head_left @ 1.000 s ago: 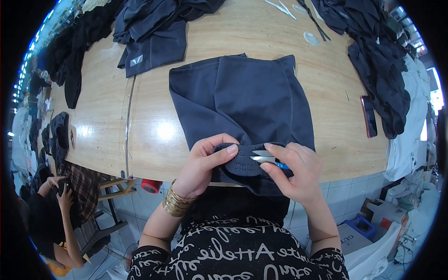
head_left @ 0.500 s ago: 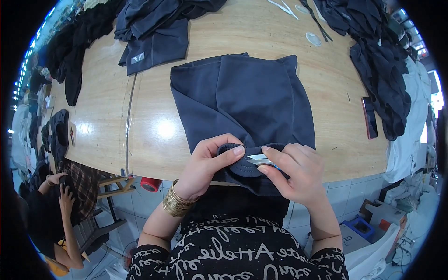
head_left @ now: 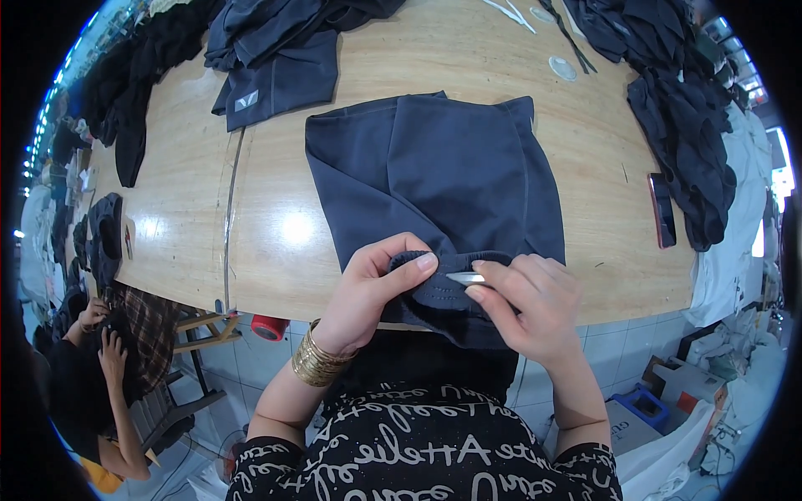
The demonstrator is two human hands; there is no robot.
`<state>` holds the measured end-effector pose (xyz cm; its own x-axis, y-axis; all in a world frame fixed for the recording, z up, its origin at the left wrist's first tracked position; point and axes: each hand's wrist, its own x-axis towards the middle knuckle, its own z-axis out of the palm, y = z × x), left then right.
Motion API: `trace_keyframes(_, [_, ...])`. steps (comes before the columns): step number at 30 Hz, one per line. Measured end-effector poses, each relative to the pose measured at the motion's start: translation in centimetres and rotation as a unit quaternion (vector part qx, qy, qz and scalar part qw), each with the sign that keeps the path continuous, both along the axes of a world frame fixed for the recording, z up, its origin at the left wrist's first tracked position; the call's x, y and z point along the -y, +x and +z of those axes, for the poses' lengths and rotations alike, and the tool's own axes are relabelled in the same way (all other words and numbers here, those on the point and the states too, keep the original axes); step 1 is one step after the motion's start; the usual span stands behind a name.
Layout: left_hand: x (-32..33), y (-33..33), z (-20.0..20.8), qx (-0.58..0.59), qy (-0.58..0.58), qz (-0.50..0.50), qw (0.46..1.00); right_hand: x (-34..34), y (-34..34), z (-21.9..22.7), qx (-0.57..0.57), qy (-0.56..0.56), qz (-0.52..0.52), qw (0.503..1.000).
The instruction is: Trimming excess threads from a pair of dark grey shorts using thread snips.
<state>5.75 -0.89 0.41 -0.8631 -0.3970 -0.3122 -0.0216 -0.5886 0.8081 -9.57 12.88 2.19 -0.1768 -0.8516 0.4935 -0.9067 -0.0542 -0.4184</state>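
Note:
A dark navy garment (head_left: 468, 167) lies on the table in front of me, its gathered waistband edge drawn to the table's near side. My left hand (head_left: 380, 284) pinches that band between thumb and fingers. Closed round small metal thread snips (head_left: 464, 278) is my right hand (head_left: 530, 305), their blades together and the tip pointing left at the stitching on the band. Most of the snips' handle is hidden inside my right hand.
Dark garments are heaped on the table's far left (head_left: 292, 58) and right (head_left: 681, 159). A phone (head_left: 661, 210) lies near the right pile, and white scissors (head_left: 510, 15) at the far edge. Another person (head_left: 92, 392) sits at the lower left beside a wooden stool (head_left: 205, 334).
The snips' blades have gone from parted to together, with their tip still at the band. My left hand has hardly moved. The other person's hands have shifted.

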Motion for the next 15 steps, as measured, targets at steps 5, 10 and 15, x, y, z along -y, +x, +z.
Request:
trace_keyframes(5, [0.1, 0.1, 0.1, -0.001, -0.001, 0.016, 1.000, -0.4, 0.0, 0.1, 0.102, -0.015, -0.014, 0.995])
trace_keyframes(10, [0.1, 0.1, 0.0, -0.007, -0.006, 0.020, 1.000, -0.9, 0.2, 0.2, 0.072, -0.003, -0.004, 0.997])
trace_keyframes(15, [0.0, 0.0, 0.2, -0.003, -0.006, 0.027, 1.000, -1.1, 0.6, 0.8, 0.039, 0.014, 0.008, 0.999])
